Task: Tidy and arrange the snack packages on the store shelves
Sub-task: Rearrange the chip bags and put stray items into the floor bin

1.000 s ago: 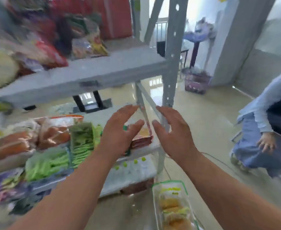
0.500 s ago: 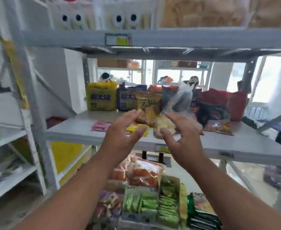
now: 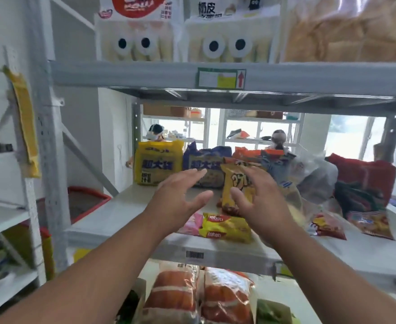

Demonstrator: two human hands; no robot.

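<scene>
Hands spread over the middle shelf (image 3: 131, 220), left hand (image 3: 180, 199) and right hand (image 3: 260, 202) both released, orange snack bag (image 3: 235, 185) upright between them, yellow packet (image 3: 225, 226) flat near the front edge.

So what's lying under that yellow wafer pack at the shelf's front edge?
A pink packet pokes out from beneath the yellow wafer pack's left end, both lying flat on the grey shelf. How far the pink one reaches underneath, and whether anything else lies there, is covered.
</scene>
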